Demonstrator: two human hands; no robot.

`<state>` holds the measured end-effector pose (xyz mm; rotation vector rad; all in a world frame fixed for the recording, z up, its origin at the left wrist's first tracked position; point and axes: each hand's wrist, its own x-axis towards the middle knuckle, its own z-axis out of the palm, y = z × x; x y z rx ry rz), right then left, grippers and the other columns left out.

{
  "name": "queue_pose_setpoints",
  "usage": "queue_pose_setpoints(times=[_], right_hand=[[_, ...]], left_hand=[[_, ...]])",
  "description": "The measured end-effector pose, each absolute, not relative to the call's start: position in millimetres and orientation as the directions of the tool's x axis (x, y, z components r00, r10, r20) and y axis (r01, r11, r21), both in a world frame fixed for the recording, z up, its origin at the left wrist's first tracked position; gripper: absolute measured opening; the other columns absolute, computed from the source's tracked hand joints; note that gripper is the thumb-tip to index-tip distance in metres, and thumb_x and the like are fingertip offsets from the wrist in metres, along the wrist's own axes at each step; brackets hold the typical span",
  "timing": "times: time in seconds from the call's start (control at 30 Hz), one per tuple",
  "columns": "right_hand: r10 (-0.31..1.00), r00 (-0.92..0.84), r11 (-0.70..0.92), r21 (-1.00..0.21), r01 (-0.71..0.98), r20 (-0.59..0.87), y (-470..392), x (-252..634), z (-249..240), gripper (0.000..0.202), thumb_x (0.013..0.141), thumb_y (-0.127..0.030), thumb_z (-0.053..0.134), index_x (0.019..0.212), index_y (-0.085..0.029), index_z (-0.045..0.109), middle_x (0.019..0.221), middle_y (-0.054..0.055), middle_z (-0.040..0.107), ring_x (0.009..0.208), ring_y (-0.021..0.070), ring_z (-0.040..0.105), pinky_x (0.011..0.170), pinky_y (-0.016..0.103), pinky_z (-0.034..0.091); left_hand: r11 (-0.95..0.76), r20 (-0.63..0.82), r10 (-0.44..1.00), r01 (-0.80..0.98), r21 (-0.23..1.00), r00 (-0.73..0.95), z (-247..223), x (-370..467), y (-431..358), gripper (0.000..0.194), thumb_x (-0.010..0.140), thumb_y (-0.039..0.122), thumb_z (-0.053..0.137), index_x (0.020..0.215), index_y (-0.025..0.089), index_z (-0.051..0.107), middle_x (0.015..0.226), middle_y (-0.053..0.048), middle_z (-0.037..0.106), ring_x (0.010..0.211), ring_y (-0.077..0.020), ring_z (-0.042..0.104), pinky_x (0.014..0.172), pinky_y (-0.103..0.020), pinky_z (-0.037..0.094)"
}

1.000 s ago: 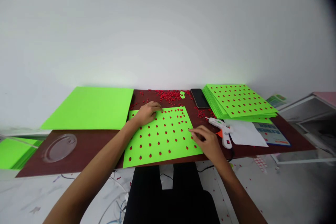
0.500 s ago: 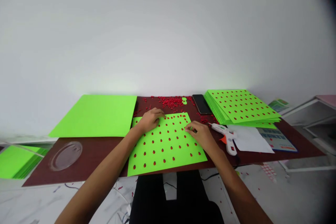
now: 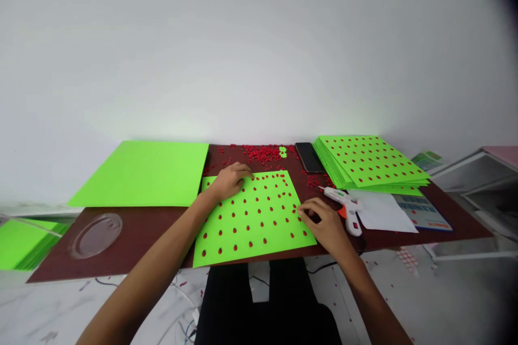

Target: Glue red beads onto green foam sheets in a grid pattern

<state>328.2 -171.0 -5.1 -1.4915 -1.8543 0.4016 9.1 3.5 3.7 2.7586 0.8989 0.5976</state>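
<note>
A bright green sheet [image 3: 226, 248] with rows of small red oval pieces lies in front of me on the dark red table. My left hand [image 3: 231, 180] rests on its upper left part, fingers stretched forward and slightly bent, tips beside a red piece in the top row. At the sheet's right edge, my right hand [image 3: 324, 221] has thumb and forefinger pinched together at a small red piece [image 3: 294, 210]. A white glue gun [image 3: 342, 197] with an orange trigger lies just right of that hand.
Loose red pieces [image 3: 265, 154] are scattered at the back, near a black phone [image 3: 309, 157]. Dotted green sheets [image 3: 370, 161] are stacked right, plain green sheets [image 3: 141, 172] left. A clear round lid [image 3: 97, 234], white paper [image 3: 382, 213] and the table edge [image 3: 465, 239] also show.
My right hand has moved right and slightly toward me along the sheet's right side. My left hand keeps its place on the sheet. The whole view has shifted slightly.
</note>
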Motion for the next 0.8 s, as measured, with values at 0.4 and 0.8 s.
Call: queue_pose_setpoints(times=[0.4,0.8], right_hand=[[0.91,0.014,0.228,-0.528,0.818,0.414,-170.0,309.1,-18.4,0.008,0.091,-0.024,0.067,0.088,-0.023,0.074,0.09,0.005,0.07,0.073,0.0202,0.062,0.07,0.034,0.047],[0.929,-0.134,0.338,-0.638,0.692,0.346,-174.7,315.2,-0.9,0.006,0.085,-0.018,0.065,0.086,-0.023,0.068,0.088,0.003,0.066,0.073,0.0181,0.06,0.068,0.031,0.048]], left_hand=[[-0.8,0.317,0.599,0.526,0.29,0.736,4.2,9.2,3.7,0.054,0.074,-0.002,0.047,0.113,0.023,0.075,0.123,-0.006,0.071,0.118,-0.0255,0.061,0.107,-0.044,0.05],[-0.801,0.319,0.598,0.525,0.288,0.735,6.3,9.9,2.9,0.054,0.074,-0.001,0.047,0.113,0.023,0.075,0.124,-0.006,0.071,0.116,-0.0262,0.062,0.105,-0.045,0.051]])
